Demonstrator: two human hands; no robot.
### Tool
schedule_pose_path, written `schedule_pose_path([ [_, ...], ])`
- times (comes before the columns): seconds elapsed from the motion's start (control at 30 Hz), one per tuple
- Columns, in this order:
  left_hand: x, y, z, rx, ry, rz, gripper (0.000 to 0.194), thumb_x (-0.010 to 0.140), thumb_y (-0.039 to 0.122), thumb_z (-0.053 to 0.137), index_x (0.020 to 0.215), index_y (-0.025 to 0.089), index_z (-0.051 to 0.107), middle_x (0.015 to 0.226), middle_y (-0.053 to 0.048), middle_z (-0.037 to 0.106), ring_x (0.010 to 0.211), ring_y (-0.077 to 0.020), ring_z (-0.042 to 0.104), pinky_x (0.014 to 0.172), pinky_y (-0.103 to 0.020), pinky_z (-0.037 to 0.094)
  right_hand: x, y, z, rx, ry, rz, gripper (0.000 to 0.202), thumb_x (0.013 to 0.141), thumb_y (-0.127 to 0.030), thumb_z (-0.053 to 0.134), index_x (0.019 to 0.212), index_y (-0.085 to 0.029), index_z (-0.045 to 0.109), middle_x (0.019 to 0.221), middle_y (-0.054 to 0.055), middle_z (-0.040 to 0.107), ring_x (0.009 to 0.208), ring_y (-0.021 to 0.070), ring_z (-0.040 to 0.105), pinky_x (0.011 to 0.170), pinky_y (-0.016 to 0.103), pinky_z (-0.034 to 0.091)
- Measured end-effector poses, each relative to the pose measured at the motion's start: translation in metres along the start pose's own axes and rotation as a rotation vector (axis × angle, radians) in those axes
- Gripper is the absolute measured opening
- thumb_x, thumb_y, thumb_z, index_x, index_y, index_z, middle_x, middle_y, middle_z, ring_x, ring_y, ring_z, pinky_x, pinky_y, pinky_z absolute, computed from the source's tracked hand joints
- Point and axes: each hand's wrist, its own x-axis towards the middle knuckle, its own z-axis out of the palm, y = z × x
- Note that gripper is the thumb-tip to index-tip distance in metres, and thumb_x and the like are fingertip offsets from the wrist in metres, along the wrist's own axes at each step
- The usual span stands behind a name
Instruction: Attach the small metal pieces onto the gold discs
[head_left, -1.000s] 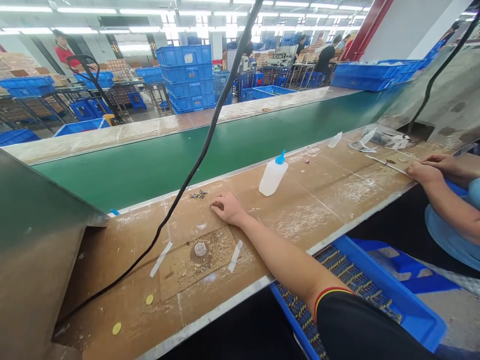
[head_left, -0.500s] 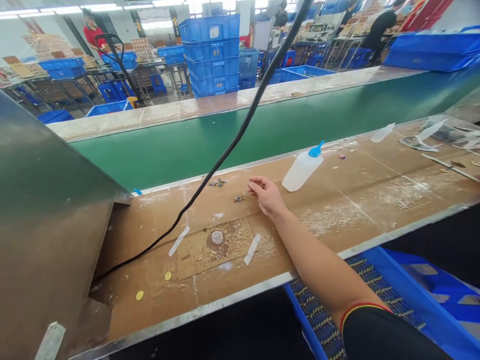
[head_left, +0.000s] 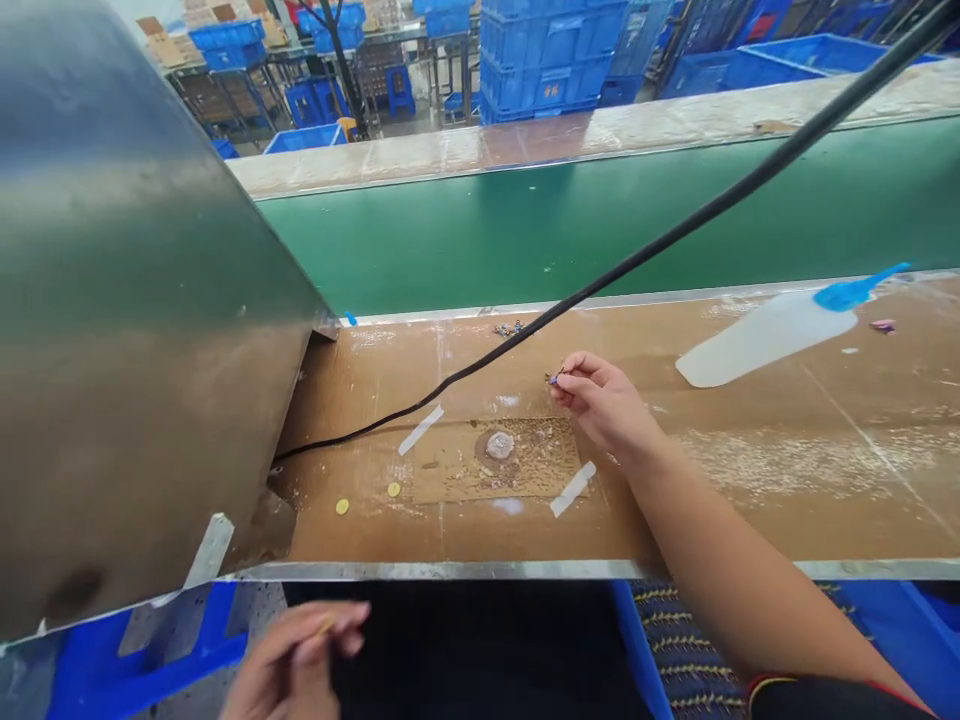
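My right hand is over the brown worktop, fingers pinched on a small metal part with a bit of blue on it. Several like parts lie farther back, beside the black cable. Just in front of the right hand, a cardboard piece is fixed down with white tape and bears a whitish lump. Below the worktop's front edge, my left hand is slightly blurred, thumb and fingers closed on a small yellowish piece. Two yellow discs lie left of the cardboard.
A white squeeze bottle with a blue tip leans at right. The black cable crosses above the worktop. A metal housing stands at left, a green belt runs behind, and a blue bin of parts sits below.
My left hand has come into view at lower left. My right hand has taken up the nearer small metal part from the worktop. The view has turned left and down.
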Motion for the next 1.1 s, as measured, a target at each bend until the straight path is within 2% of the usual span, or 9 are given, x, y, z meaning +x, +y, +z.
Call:
schedule_pose_path([
  [0.07,0.005,-0.001,0.028,-0.062,-0.226,0.109,0.025,0.096,0.003,0.056,0.109,0.020,0.068,0.102,-0.002,0.077,0.074,-0.0105,0.073,0.070,-0.019,0.065,-0.004,-0.001,0.005,-0.024,-0.053,-0.005,0.042,0.069,-0.042,0.079,0.088,-0.018,0.050,0.077,-0.001,0.054,0.064,0.0080,0.052,0.057,0.019,0.044],
  [0.17,0.029,0.001,0.076,-0.184,-0.401,0.181,0.031,0.095,0.002,0.061,0.116,0.024,0.069,0.104,0.000,0.077,0.089,-0.0086,0.075,0.086,-0.015,0.063,-0.007,-0.002,0.008,-0.050,-0.089,-0.004,0.039,0.069,-0.041,0.076,0.092,-0.018,0.055,0.075,-0.001,0.053,0.062,0.0079,0.050,0.057,0.019,0.042],
  [0.27,0.060,0.000,0.121,-0.489,-0.565,-0.065,0.030,0.098,0.016,0.062,0.128,0.020,0.066,0.096,-0.004,0.077,0.082,-0.0099,0.075,0.078,-0.015,0.063,-0.010,-0.003,0.006,-0.087,-0.103,0.010,0.039,0.069,-0.042,0.079,0.089,-0.017,0.057,0.072,-0.001,0.053,0.063,0.0084,0.051,0.058,0.020,0.042],
  [0.33,0.078,-0.004,0.144,-0.600,-0.629,-0.268,0.024,0.096,0.026,0.067,0.116,0.014,0.072,0.091,-0.007,0.077,0.079,-0.0134,0.075,0.077,-0.021,0.066,-0.012,-0.005,0.004,-0.118,-0.121,0.008,0.038,0.071,-0.042,0.080,0.085,-0.016,0.057,0.071,-0.001,0.053,0.063,0.0088,0.051,0.059,0.020,0.043],
  [0.47,0.098,-0.018,0.174,-0.628,-0.724,-0.474,0.039,0.088,0.040,0.076,0.116,0.013,0.075,0.095,-0.011,0.076,0.085,-0.0168,0.075,0.084,-0.029,0.067,-0.014,-0.008,0.001,-0.161,-0.150,-0.053,0.037,0.076,-0.044,0.078,0.088,-0.017,0.056,0.073,-0.001,0.055,0.062,0.0088,0.052,0.059,0.021,0.045],
  [0.6,0.097,-0.032,0.184,-0.650,-0.659,-0.606,0.054,0.078,0.045,0.084,0.120,0.013,0.075,0.098,-0.012,0.077,0.093,-0.0196,0.076,0.086,-0.029,0.066,-0.017,-0.011,0.000,-0.308,-0.176,-0.158,0.035,0.085,-0.049,0.075,0.088,-0.016,0.062,0.071,0.001,0.056,0.063,0.0099,0.054,0.059,0.022,0.048],
  [0.73,0.095,-0.037,0.181,-0.673,-0.612,-0.696,0.058,0.073,0.046,0.088,0.118,0.012,0.076,0.097,-0.012,0.077,0.093,-0.0190,0.076,0.085,-0.027,0.065,-0.022,-0.013,0.001,-0.454,-0.186,-0.190,0.033,0.090,-0.048,0.072,0.091,-0.016,0.072,0.077,0.006,0.065,0.066,0.0126,0.060,0.061,0.025,0.051],
  [0.97,0.108,-0.039,0.173,-0.612,-0.567,-0.599,0.039,0.081,0.032,0.081,0.115,0.013,0.078,0.088,-0.009,0.076,0.080,-0.0152,0.072,0.068,-0.022,0.060,-0.035,-0.016,0.006,-0.700,-0.301,-0.401,0.020,0.098,-0.034,0.061,0.103,-0.022,0.077,0.095,0.005,0.073,0.081,0.0164,0.068,0.074,0.031,0.055],
  [1.1,0.110,-0.042,0.174,-0.620,-0.543,-0.585,0.038,0.081,0.025,0.079,0.117,0.013,0.076,0.094,-0.008,0.075,0.085,-0.0131,0.071,0.079,-0.022,0.061,-0.038,-0.019,0.009,-0.808,-0.384,-0.515,0.014,0.097,-0.029,0.061,0.094,-0.022,0.074,0.089,0.003,0.072,0.075,0.0141,0.067,0.069,0.027,0.054],
])
